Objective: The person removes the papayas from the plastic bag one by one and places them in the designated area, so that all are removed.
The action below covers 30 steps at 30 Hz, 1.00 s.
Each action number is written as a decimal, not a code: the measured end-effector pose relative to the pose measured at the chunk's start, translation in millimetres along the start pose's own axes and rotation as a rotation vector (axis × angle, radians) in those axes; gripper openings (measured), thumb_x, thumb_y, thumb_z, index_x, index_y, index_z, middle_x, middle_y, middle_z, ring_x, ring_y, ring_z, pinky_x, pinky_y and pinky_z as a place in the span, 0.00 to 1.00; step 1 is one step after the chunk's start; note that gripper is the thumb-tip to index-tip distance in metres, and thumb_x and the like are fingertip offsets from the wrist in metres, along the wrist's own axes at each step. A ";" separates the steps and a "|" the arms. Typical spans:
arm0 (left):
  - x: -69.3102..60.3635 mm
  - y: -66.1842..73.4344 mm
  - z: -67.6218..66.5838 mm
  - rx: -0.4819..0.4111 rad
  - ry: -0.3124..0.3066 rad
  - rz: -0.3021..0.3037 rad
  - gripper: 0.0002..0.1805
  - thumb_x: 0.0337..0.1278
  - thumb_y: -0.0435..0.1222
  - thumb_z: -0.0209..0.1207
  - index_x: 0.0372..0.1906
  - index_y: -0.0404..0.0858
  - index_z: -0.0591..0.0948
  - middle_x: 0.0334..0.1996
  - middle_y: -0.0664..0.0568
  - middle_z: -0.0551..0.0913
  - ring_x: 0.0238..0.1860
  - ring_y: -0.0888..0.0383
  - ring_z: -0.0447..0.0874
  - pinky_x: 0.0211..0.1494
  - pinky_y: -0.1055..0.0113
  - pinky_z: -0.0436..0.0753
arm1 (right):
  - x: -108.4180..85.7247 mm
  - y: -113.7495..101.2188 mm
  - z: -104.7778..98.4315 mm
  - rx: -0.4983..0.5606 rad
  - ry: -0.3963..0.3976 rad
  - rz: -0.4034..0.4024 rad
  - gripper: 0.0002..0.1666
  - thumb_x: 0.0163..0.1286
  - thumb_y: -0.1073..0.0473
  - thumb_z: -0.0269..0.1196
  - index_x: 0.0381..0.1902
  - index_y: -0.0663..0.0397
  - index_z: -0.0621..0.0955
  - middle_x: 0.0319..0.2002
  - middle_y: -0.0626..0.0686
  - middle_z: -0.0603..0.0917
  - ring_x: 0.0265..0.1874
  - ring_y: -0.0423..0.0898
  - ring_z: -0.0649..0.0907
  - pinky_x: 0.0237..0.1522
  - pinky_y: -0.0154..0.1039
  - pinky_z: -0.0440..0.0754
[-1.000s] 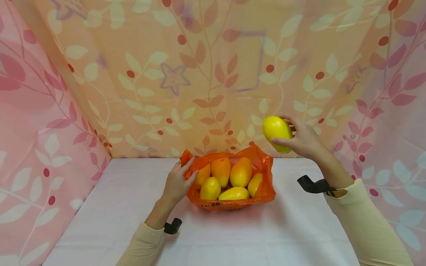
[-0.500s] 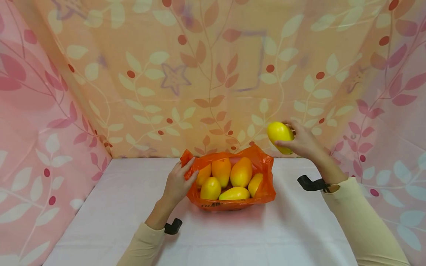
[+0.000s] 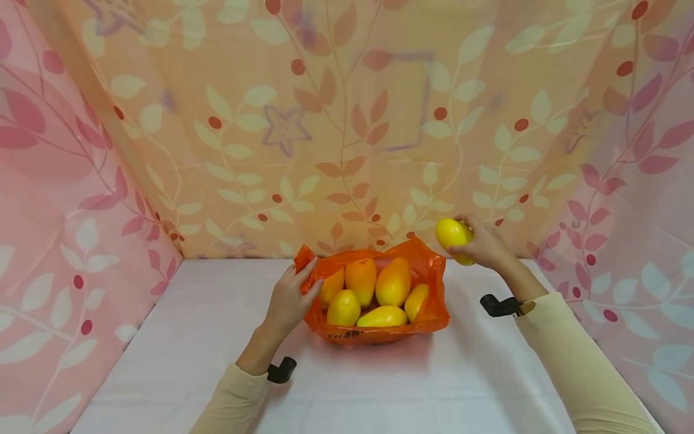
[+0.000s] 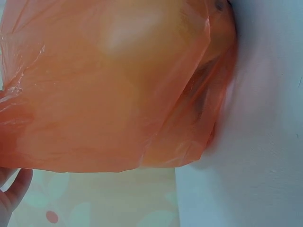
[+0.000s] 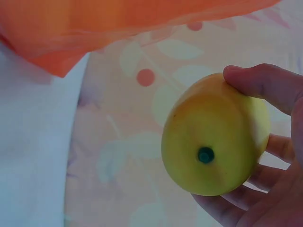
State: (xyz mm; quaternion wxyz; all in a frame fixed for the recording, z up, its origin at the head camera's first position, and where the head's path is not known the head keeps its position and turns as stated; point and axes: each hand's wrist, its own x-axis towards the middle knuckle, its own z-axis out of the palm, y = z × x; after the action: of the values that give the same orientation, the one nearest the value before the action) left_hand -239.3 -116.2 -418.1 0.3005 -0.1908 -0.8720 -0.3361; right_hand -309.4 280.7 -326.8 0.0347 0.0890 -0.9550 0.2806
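Clearly, the right hand [image 3: 488, 244] has its thumb and fingers curled round a yellow mango [image 3: 449, 233], which it holds in the air to the right of an orange plastic bag [image 3: 387, 337], apart from it. In the right wrist view the mango's green stem nub [image 5: 206, 155] faces the camera. The left hand [image 3: 287, 301] pinches the bag's left rim between thumb and fingers. Inside the open bag, six more mangoes [image 3: 393, 282] show. The bag rests on a white-covered table [image 3: 190, 355], before a leaf-patterned backdrop [image 3: 341, 193].
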 end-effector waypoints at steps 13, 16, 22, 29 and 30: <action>-2.0 -0.1 0.5 0.002 -0.013 -0.016 0.27 0.53 0.34 0.68 0.60 0.33 0.79 0.53 0.36 0.82 0.50 0.42 0.82 0.52 0.52 0.85 | 17.7 48.4 42.4 -0.008 -0.036 0.005 0.46 0.55 0.57 0.71 0.67 0.67 0.63 0.59 0.69 0.72 0.51 0.64 0.75 0.54 0.60 0.79; -3.0 0.2 0.3 0.002 -0.018 -0.027 0.28 0.53 0.34 0.68 0.61 0.34 0.78 0.53 0.36 0.82 0.49 0.43 0.82 0.50 0.53 0.86 | 19.6 57.0 51.2 0.004 -0.045 0.014 0.47 0.54 0.57 0.71 0.67 0.67 0.63 0.60 0.69 0.72 0.51 0.64 0.75 0.55 0.61 0.79; -2.0 0.5 -0.6 0.009 -0.008 -0.019 0.27 0.53 0.34 0.68 0.61 0.34 0.78 0.52 0.36 0.83 0.47 0.43 0.82 0.48 0.54 0.86 | 22.2 67.4 67.6 0.008 -0.074 0.042 0.46 0.55 0.58 0.72 0.67 0.66 0.63 0.60 0.68 0.71 0.53 0.64 0.74 0.58 0.61 0.77; -0.7 2.3 -0.6 0.010 -0.025 -0.029 0.28 0.54 0.35 0.68 0.61 0.33 0.78 0.53 0.37 0.83 0.51 0.43 0.82 0.51 0.53 0.85 | 23.9 75.2 80.9 -0.015 -0.067 0.031 0.45 0.55 0.56 0.71 0.66 0.68 0.65 0.59 0.70 0.73 0.51 0.64 0.76 0.58 0.62 0.76; -0.8 2.4 -0.3 0.011 -0.026 -0.032 0.28 0.54 0.35 0.68 0.61 0.33 0.78 0.53 0.37 0.82 0.51 0.43 0.82 0.51 0.54 0.85 | 24.6 76.8 82.4 -0.020 -0.068 0.027 0.46 0.55 0.56 0.71 0.66 0.68 0.64 0.59 0.70 0.73 0.51 0.65 0.76 0.58 0.62 0.76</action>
State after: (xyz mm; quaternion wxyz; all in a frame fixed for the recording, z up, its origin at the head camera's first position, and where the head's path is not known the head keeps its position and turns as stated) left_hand -237.3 -114.9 -417.3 0.2849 -0.1793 -0.8806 -0.3335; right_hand -349.5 295.8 -433.9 -0.0008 0.0853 -0.9595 0.2684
